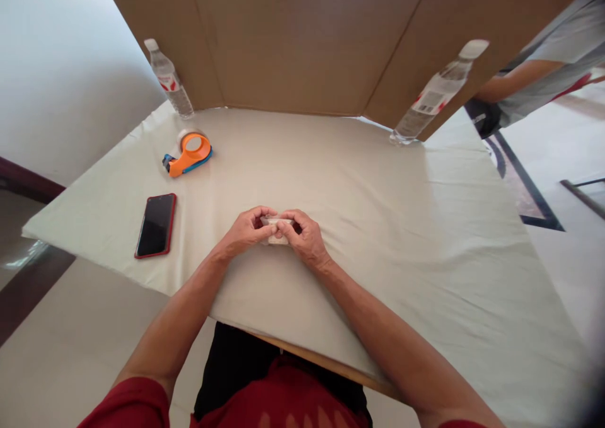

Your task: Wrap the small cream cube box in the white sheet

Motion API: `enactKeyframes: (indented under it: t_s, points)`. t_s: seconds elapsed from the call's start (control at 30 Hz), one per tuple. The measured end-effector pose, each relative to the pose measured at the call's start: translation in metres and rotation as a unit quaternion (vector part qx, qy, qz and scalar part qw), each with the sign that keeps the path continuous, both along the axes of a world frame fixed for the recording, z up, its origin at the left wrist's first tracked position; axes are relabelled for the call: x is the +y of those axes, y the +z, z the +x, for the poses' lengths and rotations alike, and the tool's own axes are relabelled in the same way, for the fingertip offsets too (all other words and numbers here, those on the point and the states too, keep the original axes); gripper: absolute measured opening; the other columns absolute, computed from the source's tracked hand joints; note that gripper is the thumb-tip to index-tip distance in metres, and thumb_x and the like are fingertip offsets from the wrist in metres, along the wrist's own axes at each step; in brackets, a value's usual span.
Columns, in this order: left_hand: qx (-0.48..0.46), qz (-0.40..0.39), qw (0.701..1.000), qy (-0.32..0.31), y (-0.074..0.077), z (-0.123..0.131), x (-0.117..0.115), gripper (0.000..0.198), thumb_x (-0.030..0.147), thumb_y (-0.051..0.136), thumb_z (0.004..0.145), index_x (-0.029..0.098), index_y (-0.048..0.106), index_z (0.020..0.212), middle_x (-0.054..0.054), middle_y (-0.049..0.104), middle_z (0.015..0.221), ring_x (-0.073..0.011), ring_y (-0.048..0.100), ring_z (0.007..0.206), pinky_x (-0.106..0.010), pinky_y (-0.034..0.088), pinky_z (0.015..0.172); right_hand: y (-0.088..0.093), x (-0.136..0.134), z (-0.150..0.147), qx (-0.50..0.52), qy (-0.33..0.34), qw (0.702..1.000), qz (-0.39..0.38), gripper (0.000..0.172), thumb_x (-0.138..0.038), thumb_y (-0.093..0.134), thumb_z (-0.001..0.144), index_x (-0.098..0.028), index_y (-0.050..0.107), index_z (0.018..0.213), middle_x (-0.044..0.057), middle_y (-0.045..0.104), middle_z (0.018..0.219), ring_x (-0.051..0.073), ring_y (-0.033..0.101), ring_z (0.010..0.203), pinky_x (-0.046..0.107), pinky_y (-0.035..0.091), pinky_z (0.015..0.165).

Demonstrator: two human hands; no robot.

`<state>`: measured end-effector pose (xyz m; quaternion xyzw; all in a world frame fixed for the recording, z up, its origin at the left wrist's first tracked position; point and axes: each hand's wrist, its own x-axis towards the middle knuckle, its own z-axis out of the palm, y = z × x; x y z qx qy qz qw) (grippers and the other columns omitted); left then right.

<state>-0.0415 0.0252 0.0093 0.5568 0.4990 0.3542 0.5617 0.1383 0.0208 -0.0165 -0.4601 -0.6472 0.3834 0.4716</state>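
Both hands meet near the front middle of the cloth-covered table (321,169), holding one small, pale, box-like object (278,240) between them. My left hand (249,229) grips its left side, with the thumb on the near face and the fingers curled behind the top. On the right side, my right hand (305,236) holds it the same way, and the two thumb tips almost touch. The fingers cover much of the object, so its exact kind cannot be made out. Its underside is close to or on the cloth.
An orange tape dispenser (191,155) and a red-cased phone (155,225) lie on the left. Water bottles stand at the back left (170,81) and back right (437,97), against a tall cardboard screen (293,43). Beyond it, at right, another person's arm (520,80) shows.
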Motion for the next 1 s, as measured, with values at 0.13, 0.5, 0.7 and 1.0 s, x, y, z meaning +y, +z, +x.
enactKeyframes:
  t_s: [0.13,0.5,0.7,1.0]
  points:
    - [0.005,-0.004,1.000,0.005,0.000,-0.001,-0.002,0.058,0.042,0.078,0.069,0.013,0.064,0.118,-0.004,0.069,0.089,-0.0153,0.064,0.077,-0.025,0.050,0.070,0.000,-0.002,-0.001,-0.002,0.007,1.000,-0.016,0.024,-0.040,0.063,0.087,-0.021,0.069,0.100,0.008,0.072,0.100,0.023,0.065,0.094,0.037,0.053,0.083]
    - [0.018,-0.014,1.000,-0.007,0.002,-0.004,-0.007,0.044,0.047,0.079,0.075,0.014,0.068,0.102,-0.005,0.069,0.085,-0.0155,0.063,0.075,-0.026,0.050,0.069,-0.001,-0.004,0.002,0.027,0.047,0.999,-0.001,0.015,-0.036,0.061,0.091,-0.023,0.069,0.092,0.008,0.068,0.101,0.022,0.065,0.097,0.038,0.054,0.085]
    - [-0.014,-0.031,0.999,-0.004,0.004,-0.001,-0.011,0.047,0.041,0.081,0.074,0.014,0.066,0.110,-0.006,0.070,0.092,-0.0171,0.065,0.082,-0.027,0.052,0.073,0.003,-0.008,0.006,0.011,0.039,0.999,0.015,0.017,-0.031,0.063,0.088,-0.023,0.067,0.103,0.010,0.069,0.110,0.024,0.064,0.104,0.041,0.053,0.092]
    - [0.046,0.000,0.999,-0.006,0.007,0.002,-0.017,0.067,0.038,0.081,0.072,0.019,0.060,0.132,-0.011,0.068,0.124,-0.0250,0.066,0.108,-0.033,0.055,0.091,0.007,-0.007,0.013,0.050,0.075,0.995,-0.030,0.022,-0.037,0.056,0.095,-0.025,0.069,0.109,0.008,0.069,0.113,0.024,0.064,0.105,0.041,0.050,0.097]
